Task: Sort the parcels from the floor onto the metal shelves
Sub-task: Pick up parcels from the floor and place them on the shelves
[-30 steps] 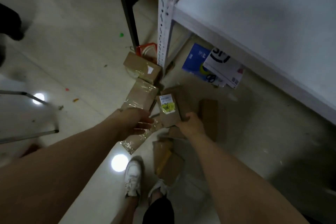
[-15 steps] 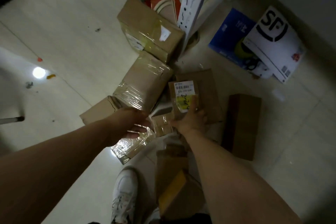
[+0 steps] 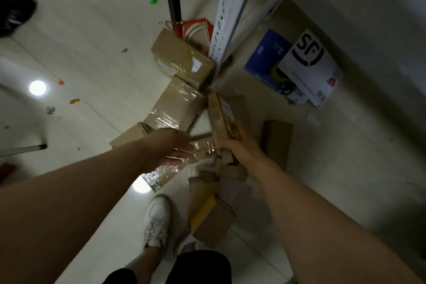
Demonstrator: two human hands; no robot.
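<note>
Since half a second ago the labelled parcel (image 3: 221, 120) has turned: its label faced upward, and now it stands on edge, tilted, above the heap on the floor (image 3: 92, 41). The right hand (image 3: 239, 152) grips it at the lower end, fingers curled round it. The left hand (image 3: 170, 150) is released, fingers nearly straight, just over a shiny taped parcel (image 3: 161, 173); whether it touches, I cannot tell. I think the danger is this one-end grip: the parcel may slip, or swing against the white shelf post (image 3: 228, 11) near behind it. Other parcels (image 3: 212, 219) lie just beside the white shoe (image 3: 156, 221), so a step could crush them.
</note>
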